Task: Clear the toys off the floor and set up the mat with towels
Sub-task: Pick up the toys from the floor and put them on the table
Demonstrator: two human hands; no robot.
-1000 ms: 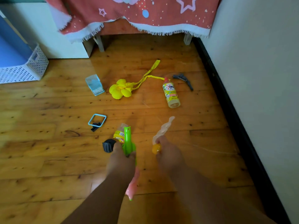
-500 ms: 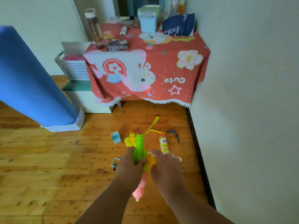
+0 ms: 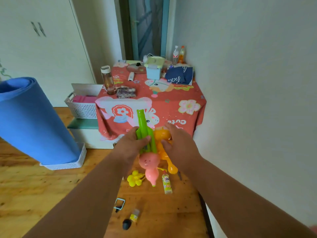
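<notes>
Both hands are raised in front of the worktop draped in a red cartoon-print cloth [image 3: 171,107], which serves as the landmark here. The left hand [image 3: 130,145] is closed around the green leafy stem of a pink radish-shaped plastic toy [image 3: 149,162], whose green top points up across the cloth's front drop while its pink body hangs below the fist. Just right of it, the right hand [image 3: 178,143] has its fingers curled around an orange balloon-like toy [image 3: 163,140], touching the radish toy's stem; how firmly it grips is hard to tell. On the wooden floor [image 3: 34,186] in front of the worktop lie a yellow flower-shaped balloon toy [image 3: 134,178], a small yellow-labelled plastic bottle [image 3: 167,183], a light blue square frame piece [image 3: 119,203], a tiny yellow-labelled jar [image 3: 134,216] and a black rounded cap [image 3: 126,224]. Left of the worktop, a rolled blue foam mat [image 3: 29,121] stands upright in a white perforated basket [image 3: 75,162]; another white perforated basket [image 3: 82,108] sits against the worktop's left edge. Compared with half a second ago, the hands have risen from above the floor toys to the level of the cloth's front, the view has tilted upward to show more of the worktop's top, and the orange toy now shows more fully in the right hand.
</notes>
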